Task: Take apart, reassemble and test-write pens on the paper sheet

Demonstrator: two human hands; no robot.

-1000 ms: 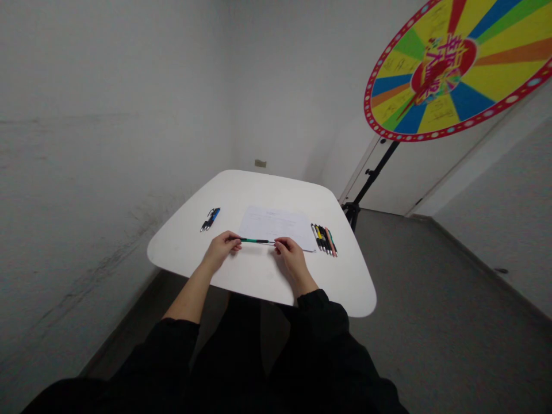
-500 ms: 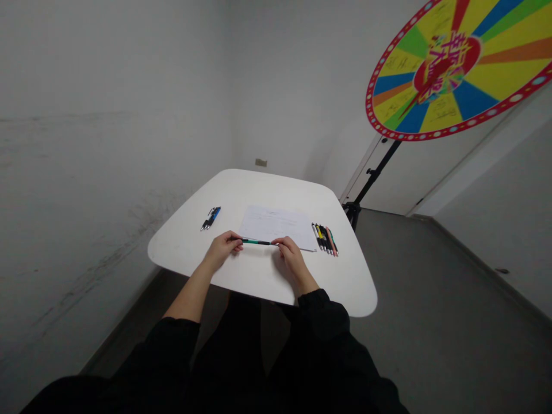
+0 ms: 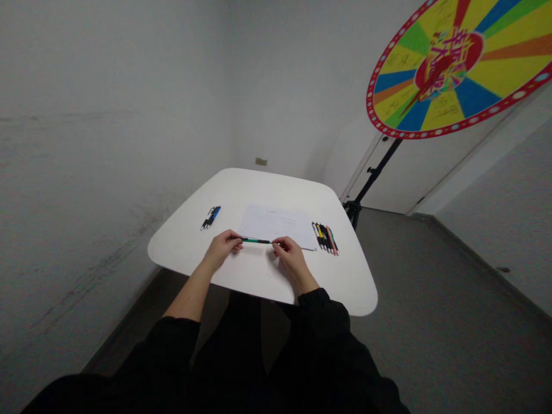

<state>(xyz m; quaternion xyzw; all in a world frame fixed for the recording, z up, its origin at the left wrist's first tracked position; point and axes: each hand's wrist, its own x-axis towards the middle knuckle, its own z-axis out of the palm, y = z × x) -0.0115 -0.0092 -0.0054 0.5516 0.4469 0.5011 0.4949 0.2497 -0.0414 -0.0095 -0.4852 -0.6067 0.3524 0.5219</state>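
Observation:
A green and black pen (image 3: 256, 241) is held level between my two hands, just over the near edge of the white paper (image 3: 276, 221). My left hand (image 3: 224, 246) is closed on the pen's left end. At the pen's other end, the fingertips of my right hand (image 3: 290, 253) pinch the tip. Fingers cover both ends of the pen. Several pens (image 3: 325, 238) in various colours lie side by side to the right of the paper. A small group of blue and black pens (image 3: 211, 218) lies to its left.
The white table (image 3: 276, 184) has rounded corners and stands near the walls. Behind it on the right, a colourful prize wheel (image 3: 478, 75) leans over on a black stand (image 3: 371, 183). A wall plate (image 3: 261, 161) sits low on the back wall.
The fingers of my right hand have shifted slightly at the pen's tip. The left hand, the pen and the things on the table stay nearly where they were.

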